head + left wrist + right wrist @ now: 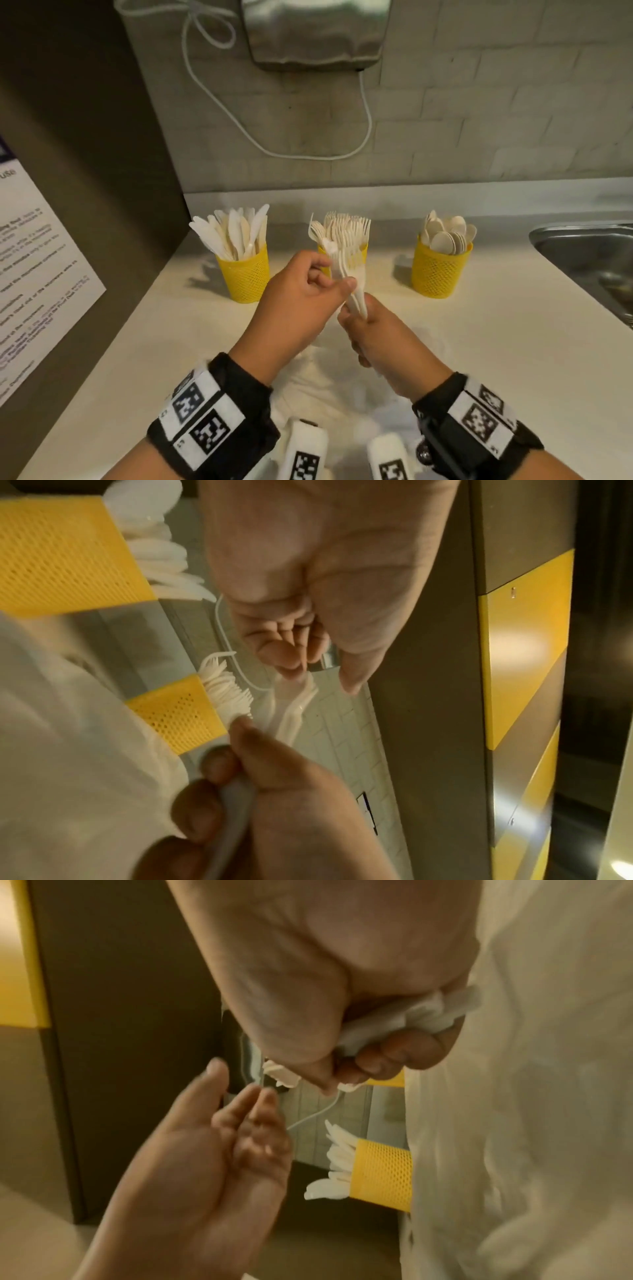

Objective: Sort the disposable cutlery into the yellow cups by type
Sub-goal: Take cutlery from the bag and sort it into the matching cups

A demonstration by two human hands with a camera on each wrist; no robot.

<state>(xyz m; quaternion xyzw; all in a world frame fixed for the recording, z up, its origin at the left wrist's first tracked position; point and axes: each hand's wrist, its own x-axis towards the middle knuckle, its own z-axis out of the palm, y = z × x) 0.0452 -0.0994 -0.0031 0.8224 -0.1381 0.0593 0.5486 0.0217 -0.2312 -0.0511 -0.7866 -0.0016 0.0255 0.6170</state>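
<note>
Three yellow mesh cups stand in a row at the back of the counter. The left cup [244, 274] holds knives, the middle cup [360, 250] forks, the right cup [441, 270] spoons. In front of the middle cup my right hand [363, 320] grips a small bundle of white cutlery [352, 291] by the handles, heads up; they look like forks. My left hand [337, 274] is at the top of the bundle with thumb and fingers apart. The wrist views show a gap between them and nothing pinched [322, 680].
A steel sink [582, 246] is sunk into the counter at the right. A brown cabinet side with a paper notice [41, 274] borders the left. A hand dryer [315, 31] and its cable hang on the brick wall. Two white marker-tagged devices [305, 452] lie near me.
</note>
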